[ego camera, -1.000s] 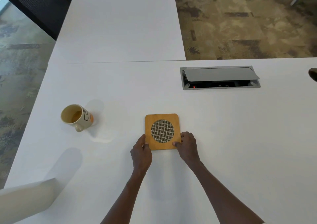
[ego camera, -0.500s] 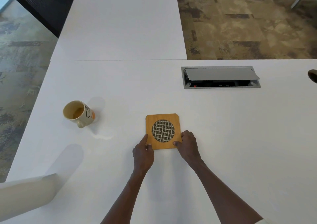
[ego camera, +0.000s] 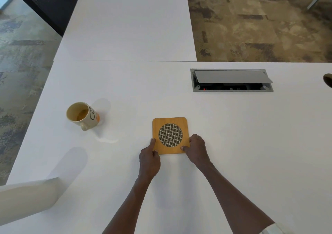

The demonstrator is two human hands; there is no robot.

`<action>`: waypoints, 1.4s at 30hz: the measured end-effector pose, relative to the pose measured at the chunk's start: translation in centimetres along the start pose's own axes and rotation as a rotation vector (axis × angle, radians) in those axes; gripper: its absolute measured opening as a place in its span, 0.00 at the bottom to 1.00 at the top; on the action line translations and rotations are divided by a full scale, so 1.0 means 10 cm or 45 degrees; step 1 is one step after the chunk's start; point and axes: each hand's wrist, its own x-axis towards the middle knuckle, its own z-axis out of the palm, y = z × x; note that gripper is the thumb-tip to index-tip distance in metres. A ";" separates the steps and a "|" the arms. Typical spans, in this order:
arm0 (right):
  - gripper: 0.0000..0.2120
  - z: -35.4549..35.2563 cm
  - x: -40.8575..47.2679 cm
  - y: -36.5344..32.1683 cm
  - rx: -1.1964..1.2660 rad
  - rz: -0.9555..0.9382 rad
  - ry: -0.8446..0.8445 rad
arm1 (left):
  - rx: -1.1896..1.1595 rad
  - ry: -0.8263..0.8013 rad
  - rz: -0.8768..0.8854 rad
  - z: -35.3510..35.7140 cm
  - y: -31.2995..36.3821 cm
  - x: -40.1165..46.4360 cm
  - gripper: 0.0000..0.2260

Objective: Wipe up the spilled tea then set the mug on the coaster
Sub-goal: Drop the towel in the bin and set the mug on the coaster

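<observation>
Wooden and square, the coaster (ego camera: 170, 135) lies flat on the white counter (ego camera: 233, 144), with a round dark mesh patch in its middle. Both hands are at its near edge. The left hand (ego camera: 149, 159) pinches the near left corner, with the thumb on top of the wood and a finger along the left side. The right hand (ego camera: 196, 148) pinches the near right corner, thumb on top and the other fingers curled by the right side.

The mug (ego camera: 83, 115) is far off to the left of the hands and touches neither of them. It is cream with dark letters and an orange band. It looks tipped toward the left, and a little brown tea sits inside it. A small pale wet patch (ego camera: 107, 139) shines on the counter just near the mug, between the mug and the left hand.

A grey cable box (ego camera: 231, 80) with its lid half up sits in the counter, far and to the right.
</observation>
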 end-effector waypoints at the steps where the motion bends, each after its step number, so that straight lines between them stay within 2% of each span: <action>1: 0.18 0.00 0.00 0.00 -0.007 0.004 0.004 | -0.002 -0.003 0.008 0.01 0.00 -0.01 0.23; 7: 0.20 0.00 0.01 -0.10 -0.170 0.012 0.000 | -0.042 -0.057 0.001 -0.10 0.00 0.00 0.21; 9: 0.17 -0.03 0.01 -0.14 -0.291 0.003 -0.012 | -0.117 -0.032 -0.046 -0.18 -0.01 0.01 0.19; 12: 0.12 -0.10 0.01 -0.24 -0.454 -0.024 0.008 | -0.224 0.156 -0.108 -0.38 -0.04 0.06 0.08; 13: 0.10 -0.12 0.02 -0.29 -0.491 -0.051 0.031 | -0.260 0.236 -0.141 -0.45 -0.06 0.08 0.07; 16: 0.06 -0.12 0.07 -0.50 -0.409 -0.079 0.116 | -0.346 0.488 -0.277 -0.72 -0.14 0.18 0.09; 21: 0.09 0.00 0.20 -0.99 -0.264 -0.280 0.049 | -0.534 0.910 -0.442 -1.16 -0.25 0.35 0.09; 25: 0.08 0.20 0.24 -1.41 -0.270 -0.521 0.002 | -0.571 1.073 -0.496 -1.40 -0.34 0.49 0.12; 30: 0.10 0.45 0.25 -1.93 -0.290 -0.699 -0.085 | -0.595 1.007 -0.553 -1.55 -0.43 0.62 0.20; 35: 0.10 0.71 0.28 -2.27 -0.285 -0.789 -0.192 | -0.505 0.854 -0.520 -1.64 -0.58 0.70 0.15; 42: 0.23 0.97 0.31 -2.62 -0.072 -0.710 -0.530 | -0.450 0.756 -0.405 -1.74 -0.78 0.75 0.13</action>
